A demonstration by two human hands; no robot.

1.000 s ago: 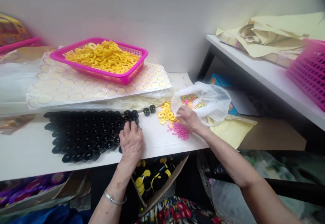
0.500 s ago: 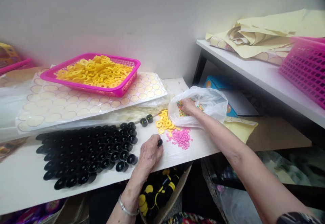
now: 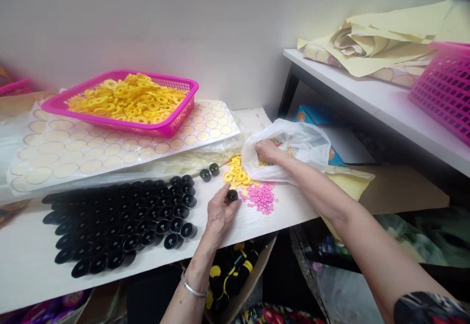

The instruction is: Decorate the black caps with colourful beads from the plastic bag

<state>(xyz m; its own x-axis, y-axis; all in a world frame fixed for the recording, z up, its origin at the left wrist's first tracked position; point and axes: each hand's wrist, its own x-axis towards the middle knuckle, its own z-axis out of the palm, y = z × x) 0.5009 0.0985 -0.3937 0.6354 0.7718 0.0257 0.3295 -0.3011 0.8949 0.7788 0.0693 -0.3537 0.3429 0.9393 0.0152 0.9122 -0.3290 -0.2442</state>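
Note:
My left hand (image 3: 222,209) pinches a small black cup (image 3: 232,196) between thumb and fingers, just above the white table. Right beside it lie a pile of pink beads (image 3: 261,197) and a heap of yellow rings (image 3: 237,172). My right hand (image 3: 269,151) reaches into a white plastic bag (image 3: 308,143) of small multicoloured beads (image 3: 288,149); its fingertips are among the beads, so what they hold is hidden. Two black cups (image 3: 209,172) with coloured bits inside stand behind my left hand. Rows of black cups (image 3: 147,216) fill the table to the left.
A pink basket (image 3: 161,129) of yellow rings rests on sheets of round stickers (image 3: 77,155). Below the table edge is a box (image 3: 253,285) of black and yellow pieces. A raised white shelf (image 3: 367,101) at right holds paper and another pink basket (image 3: 444,94).
My left hand has moved slightly up and turned, showing more of the black cup's open top. My right hand has shifted slightly left inside the bag. The view has shifted a little.

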